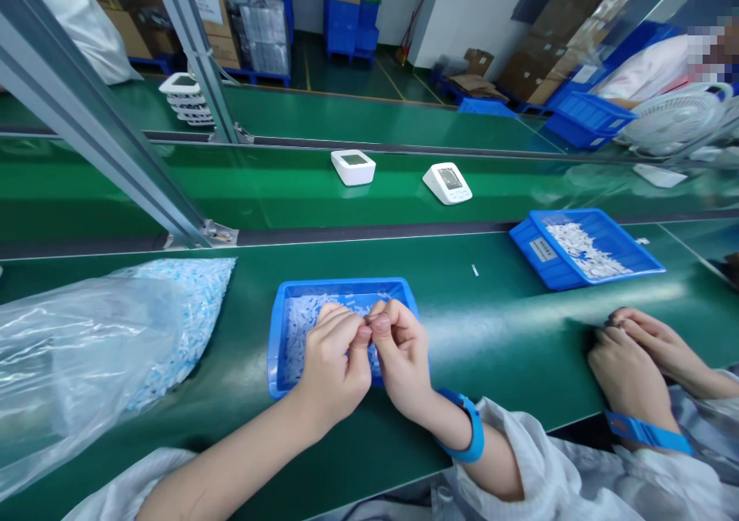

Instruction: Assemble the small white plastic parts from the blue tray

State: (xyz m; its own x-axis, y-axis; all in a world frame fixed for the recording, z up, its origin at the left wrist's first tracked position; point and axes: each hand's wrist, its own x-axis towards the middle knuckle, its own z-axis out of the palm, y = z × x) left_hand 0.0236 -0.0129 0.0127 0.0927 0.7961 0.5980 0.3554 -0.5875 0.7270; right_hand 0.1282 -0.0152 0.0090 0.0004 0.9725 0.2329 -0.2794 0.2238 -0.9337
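Note:
Above a blue tray [275, 352] of small white pieces [300, 321], my two hands meet with their fingertips together. My left hand [338, 359] is closed in a pinch, thumb against the curled fingers. Thumb and forefinger of my right hand [404, 355] are pinched too, touching the left fingertips. Whatever lies between the fingertips is too small or hidden to make out. A blue band [470, 429] circles my right wrist. Left of the tray lies a clear plastic bag [115, 336] filled with small blue and white pieces.
Two white devices with screens [353, 167] [449, 183] sit on the green conveyor belt [277, 190]. A tilted blue bin [543, 267] of white pieces stands at right, near a co-worker's hands [632, 367]. A small white piece [475, 270] lies on the table. A metal post [115, 121] rises at left.

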